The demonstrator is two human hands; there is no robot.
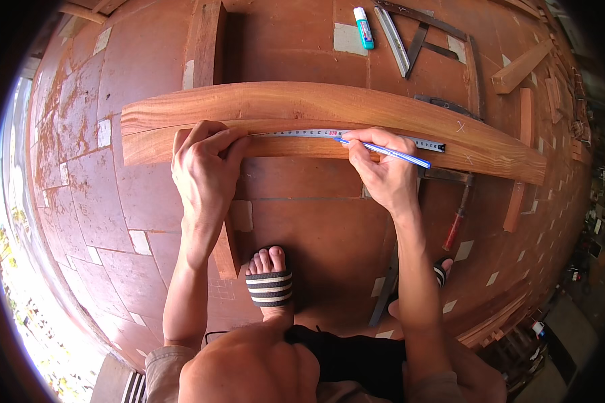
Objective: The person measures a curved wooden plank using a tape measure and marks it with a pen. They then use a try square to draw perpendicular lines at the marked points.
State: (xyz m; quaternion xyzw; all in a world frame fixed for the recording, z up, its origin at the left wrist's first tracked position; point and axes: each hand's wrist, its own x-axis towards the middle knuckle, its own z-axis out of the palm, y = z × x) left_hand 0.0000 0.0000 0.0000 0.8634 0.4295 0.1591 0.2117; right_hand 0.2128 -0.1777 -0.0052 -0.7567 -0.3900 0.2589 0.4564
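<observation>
Two wooden boards (269,101) lie edge to edge across the view, their outer edges curving and small pale crosses marked at the right. Along the lower board runs a silver tape measure blade (296,133); its dark end rests towards the right, and no case shows. My left hand (205,164) is closed with thumb and fingers pinching the blade's left part against the wood. In my right hand (386,171) is a blue and white pen (410,160), gripped near its point. The tip touches or hovers just over the blade; I cannot tell which.
A wooden beam (203,47) props the boards at left. Beneath their right part sits a clamp with a red handle (454,230). Beyond lie a teal bottle (364,30), a metal straightedge (392,40) and wood offcuts (521,66). My sandalled foot (269,285) stands on the tiled floor.
</observation>
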